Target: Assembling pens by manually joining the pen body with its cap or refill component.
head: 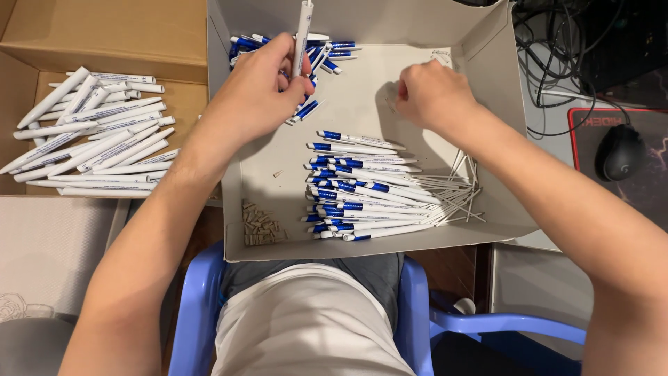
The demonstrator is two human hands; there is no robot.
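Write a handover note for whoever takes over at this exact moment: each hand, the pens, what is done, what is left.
Left hand: grip shut on a white pen, held upright.
Right hand: fist closed over the grey box; contents hidden.
Blue-clipped pens and thin refills lie in that box, small caps in its corner.
Done: apparently none.
Left: plain white barrels in the cardboard box.

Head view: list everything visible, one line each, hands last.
grey box: one, on the lap
blue-and-white pens: many, piled in grey box, more at its far end
thin refills: several, white, right of the pile
small tan pieces: a cluster, box's near-left corner
white barrels: many, in brown box at left
mouse: one, black, right
chair: one, blue
left hand: holds an upright white pen
right hand: closed, contents hidden
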